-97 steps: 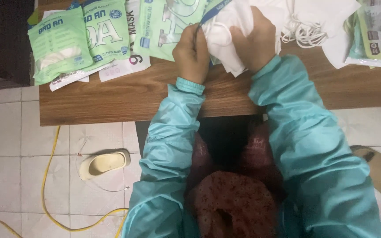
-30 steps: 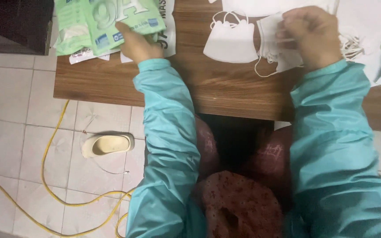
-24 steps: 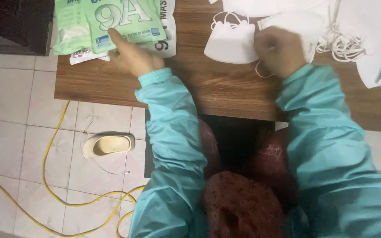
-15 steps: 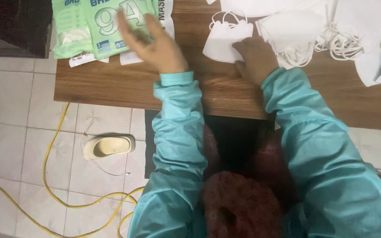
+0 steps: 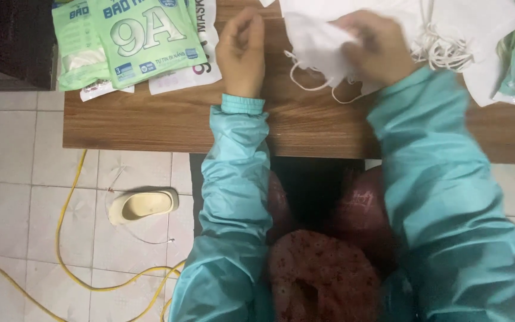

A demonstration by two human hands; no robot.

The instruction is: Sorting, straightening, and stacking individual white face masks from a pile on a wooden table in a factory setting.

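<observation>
Pale floor tiles with a loose yellow cable [image 5: 61, 250] and a cream slipper [image 5: 143, 204] are seen below a brown wood-grain counter [image 5: 168, 122], at whose left end flat green plastic mask packets [image 5: 129, 42] are stacked. Just right of the packets the left hand [image 5: 242, 53] is held above the counter, its fingers [image 5: 247, 27] loosely curled and empty. Further right, a white fabric face mask with thin ear loops [image 5: 317, 48] is pinched by the right hand [image 5: 372, 45], which is therefore the nearer one, while the mask lies just right of the left fingers, beside a heap of white masks [image 5: 466, 30].

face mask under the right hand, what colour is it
White, with white ear loops; the head view shows the face mask under the right hand.
</observation>
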